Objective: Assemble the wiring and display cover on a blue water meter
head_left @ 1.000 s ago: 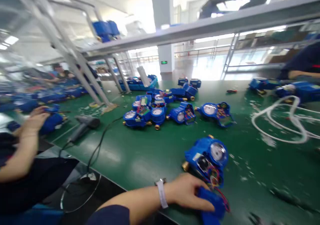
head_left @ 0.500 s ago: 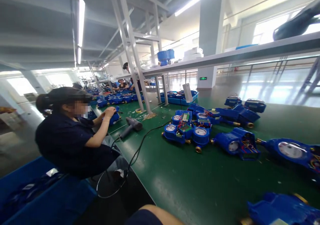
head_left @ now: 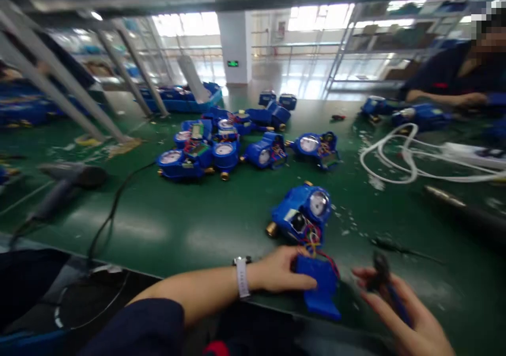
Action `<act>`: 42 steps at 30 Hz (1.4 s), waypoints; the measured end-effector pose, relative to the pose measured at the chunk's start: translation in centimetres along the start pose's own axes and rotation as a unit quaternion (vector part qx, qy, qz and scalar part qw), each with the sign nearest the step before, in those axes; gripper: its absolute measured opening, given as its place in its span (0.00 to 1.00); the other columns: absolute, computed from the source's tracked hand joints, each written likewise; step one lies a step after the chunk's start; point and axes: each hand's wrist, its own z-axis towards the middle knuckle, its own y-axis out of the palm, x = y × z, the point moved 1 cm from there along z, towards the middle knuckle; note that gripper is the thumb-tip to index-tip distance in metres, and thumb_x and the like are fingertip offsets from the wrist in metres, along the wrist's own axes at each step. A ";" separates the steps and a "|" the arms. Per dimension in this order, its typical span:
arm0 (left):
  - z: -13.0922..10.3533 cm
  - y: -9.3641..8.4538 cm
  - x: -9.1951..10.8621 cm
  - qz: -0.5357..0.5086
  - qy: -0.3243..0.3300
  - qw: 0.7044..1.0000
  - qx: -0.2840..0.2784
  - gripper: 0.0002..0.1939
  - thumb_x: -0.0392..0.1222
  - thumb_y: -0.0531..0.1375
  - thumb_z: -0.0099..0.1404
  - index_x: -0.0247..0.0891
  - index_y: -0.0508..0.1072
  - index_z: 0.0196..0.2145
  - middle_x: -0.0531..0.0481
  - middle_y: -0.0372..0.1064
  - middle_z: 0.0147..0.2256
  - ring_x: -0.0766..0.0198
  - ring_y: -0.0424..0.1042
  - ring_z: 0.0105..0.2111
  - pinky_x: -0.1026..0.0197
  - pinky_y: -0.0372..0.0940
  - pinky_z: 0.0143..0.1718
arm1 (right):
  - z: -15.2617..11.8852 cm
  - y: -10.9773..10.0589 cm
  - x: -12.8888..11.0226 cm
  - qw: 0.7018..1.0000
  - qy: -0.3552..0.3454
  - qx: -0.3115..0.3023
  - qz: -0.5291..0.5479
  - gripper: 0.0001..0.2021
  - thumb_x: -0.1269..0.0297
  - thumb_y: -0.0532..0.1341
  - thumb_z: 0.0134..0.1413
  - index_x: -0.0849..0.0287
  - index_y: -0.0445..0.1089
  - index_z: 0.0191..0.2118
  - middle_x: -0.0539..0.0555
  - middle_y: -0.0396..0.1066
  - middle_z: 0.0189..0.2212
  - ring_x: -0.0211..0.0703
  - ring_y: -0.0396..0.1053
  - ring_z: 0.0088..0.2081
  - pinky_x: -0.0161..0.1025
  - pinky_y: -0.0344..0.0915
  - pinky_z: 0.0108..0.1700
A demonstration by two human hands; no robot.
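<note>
My left hand [head_left: 281, 270], with a watch on its wrist, grips a blue plastic cover [head_left: 324, 287] at the near edge of the table. Coloured wires run from this cover to an opened blue water meter [head_left: 294, 200] just beyond it, which has a round white dial and brass ends. To the right, my right hand [head_left: 415, 308] is closed around a pair of pliers [head_left: 381, 270] with a dark head and blue handles, blurred by motion. The pliers are apart from the cover and the wires. A thin dark screwdriver [head_left: 399, 246] lies on the table beyond them.
Several opened meters [head_left: 225, 153] stand across the green table [head_left: 158, 219]. A heat gun [head_left: 75, 179] and its cord lie left. White cable [head_left: 411, 158] and a dark, metal-tipped tool [head_left: 446, 195] lie right. A co-worker [head_left: 443, 79] sits opposite; metal posts [head_left: 59, 82] rise at left.
The view has swung right and down from the co-worker on the left. Both my hands now show, the left on the blue cover and the right with the pliers.
</note>
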 end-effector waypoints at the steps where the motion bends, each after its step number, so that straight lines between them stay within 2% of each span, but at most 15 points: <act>1: -0.1 -0.1 0.4 -0.006 -0.008 1.000 -0.006 0.31 0.58 0.71 0.47 0.34 0.68 0.40 0.50 0.70 0.36 0.63 0.70 0.36 0.55 0.67 0.45 | -0.4 -0.2 -0.7 0.999 0.033 -0.024 0.004 0.21 0.46 0.64 0.52 0.57 0.71 0.45 0.57 0.73 0.42 0.48 0.72 0.43 0.37 0.70 0.42; 2: -0.2 -0.1 0.8 -0.002 -0.013 1.000 -0.011 0.30 0.57 0.71 0.49 0.34 0.69 0.41 0.49 0.71 0.36 0.62 0.70 0.36 0.56 0.66 0.45 | -0.5 -0.1 -1.4 0.997 0.060 -0.053 0.018 0.21 0.46 0.63 0.53 0.57 0.70 0.46 0.57 0.73 0.43 0.48 0.71 0.45 0.37 0.70 0.44; 6: -0.2 0.1 1.6 0.042 -0.005 0.997 -0.058 0.26 0.52 0.67 0.57 0.31 0.70 0.47 0.43 0.73 0.42 0.58 0.72 0.40 0.54 0.66 0.47 | 0.9 1.8 -3.6 0.990 0.084 -0.075 0.081 0.18 0.49 0.62 0.55 0.57 0.68 0.46 0.56 0.72 0.42 0.45 0.71 0.44 0.39 0.68 0.49; 12: -0.3 0.2 1.7 0.073 0.009 0.996 -0.058 0.24 0.49 0.64 0.60 0.31 0.71 0.48 0.42 0.74 0.43 0.57 0.72 0.41 0.55 0.66 0.46 | 1.5 2.8 -4.0 0.991 0.058 -0.112 0.050 0.15 0.57 0.64 0.52 0.56 0.66 0.44 0.53 0.71 0.40 0.43 0.70 0.41 0.38 0.68 0.44; 16: -0.4 -0.1 1.9 0.098 0.009 0.993 -0.060 0.21 0.48 0.63 0.61 0.31 0.72 0.47 0.44 0.75 0.41 0.58 0.73 0.38 0.58 0.67 0.43 | 1.7 3.0 -4.0 0.995 0.024 -0.097 0.028 0.11 0.59 0.62 0.54 0.56 0.67 0.42 0.51 0.70 0.36 0.40 0.69 0.36 0.36 0.67 0.40; 19: -0.4 -0.1 2.1 0.099 0.007 0.993 -0.061 0.20 0.46 0.63 0.61 0.31 0.73 0.47 0.44 0.76 0.42 0.59 0.73 0.38 0.58 0.67 0.44 | 2.0 3.2 -3.9 0.996 0.027 -0.077 0.035 0.11 0.57 0.63 0.54 0.57 0.67 0.40 0.50 0.69 0.33 0.39 0.68 0.34 0.36 0.66 0.38; 22: -0.4 -0.2 2.2 0.078 -0.005 0.995 -0.066 0.20 0.46 0.63 0.61 0.31 0.73 0.47 0.44 0.76 0.43 0.59 0.74 0.38 0.58 0.67 0.44 | 2.4 3.6 -3.2 0.991 0.074 -0.064 0.087 0.14 0.54 0.64 0.52 0.57 0.68 0.39 0.50 0.68 0.31 0.38 0.66 0.31 0.34 0.64 0.35; 26: -0.5 -0.3 2.0 0.062 -0.014 0.996 -0.068 0.19 0.45 0.63 0.60 0.32 0.73 0.46 0.44 0.76 0.43 0.60 0.74 0.39 0.59 0.68 0.44 | 2.8 3.7 -2.1 0.965 0.166 -0.057 0.196 0.19 0.52 0.69 0.46 0.57 0.67 0.39 0.48 0.66 0.28 0.36 0.63 0.28 0.33 0.63 0.30; 29: -0.5 -0.4 1.9 0.068 -0.017 0.995 -0.070 0.18 0.45 0.63 0.61 0.31 0.72 0.45 0.43 0.76 0.42 0.60 0.74 0.38 0.59 0.68 0.43 | 2.6 3.5 -2.0 0.953 0.171 -0.061 0.243 0.20 0.50 0.69 0.47 0.57 0.67 0.41 0.50 0.69 0.33 0.38 0.66 0.32 0.33 0.65 0.32; 31: -0.5 -0.3 1.9 0.083 -0.013 0.994 -0.071 0.18 0.45 0.62 0.61 0.31 0.72 0.46 0.43 0.76 0.42 0.60 0.74 0.37 0.58 0.68 0.43 | 2.3 3.4 -2.4 0.960 0.141 -0.076 0.228 0.20 0.50 0.68 0.48 0.57 0.68 0.43 0.52 0.70 0.36 0.40 0.68 0.36 0.35 0.66 0.37; 34: -0.4 -0.3 2.1 0.118 -0.007 0.991 -0.062 0.18 0.45 0.62 0.61 0.30 0.73 0.45 0.43 0.76 0.40 0.59 0.74 0.36 0.58 0.68 0.42 | 2.2 3.4 -3.3 0.979 0.104 -0.093 0.147 0.20 0.53 0.69 0.46 0.57 0.68 0.42 0.53 0.71 0.37 0.42 0.69 0.38 0.37 0.67 0.41; 37: -0.4 -0.3 2.2 0.128 -0.008 0.990 -0.052 0.17 0.46 0.62 0.61 0.30 0.73 0.43 0.44 0.76 0.39 0.59 0.74 0.35 0.57 0.69 0.41 | 2.6 3.7 -3.9 0.986 0.089 -0.090 0.106 0.16 0.55 0.67 0.48 0.58 0.68 0.40 0.53 0.71 0.35 0.43 0.69 0.37 0.38 0.67 0.39; 42: -0.4 -0.4 2.3 0.110 -0.012 0.992 -0.062 0.17 0.45 0.62 0.61 0.32 0.74 0.44 0.45 0.76 0.40 0.59 0.74 0.37 0.58 0.69 0.43 | 3.3 4.2 -3.6 0.984 0.104 -0.075 0.125 0.15 0.55 0.66 0.47 0.58 0.67 0.38 0.51 0.69 0.32 0.41 0.67 0.34 0.36 0.64 0.37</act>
